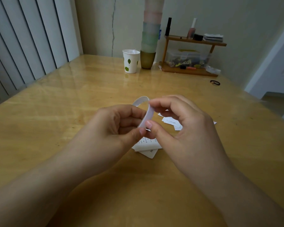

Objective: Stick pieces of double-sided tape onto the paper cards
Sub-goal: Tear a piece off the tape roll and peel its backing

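A thin white ring of double-sided tape (148, 114) is held upright above the middle of the wooden table (72, 102). My left hand (120, 126) grips its near side with curled fingers. My right hand (184, 122) pinches the ring's right edge between thumb and fingertips. Small white paper cards (150, 152) with printed text lie in a loose pile on the table under my hands. More cards (170, 122) lie scattered behind my right hand, partly hidden by it.
At the back stand a white paper cup (131, 61) with green leaves, a tall stack of coloured cups (150, 40), and a small wooden shelf (193, 45) with bottles and a plastic box. A dark hair tie (215, 82) lies at the right. Vertical blinds (23, 43) hang left.
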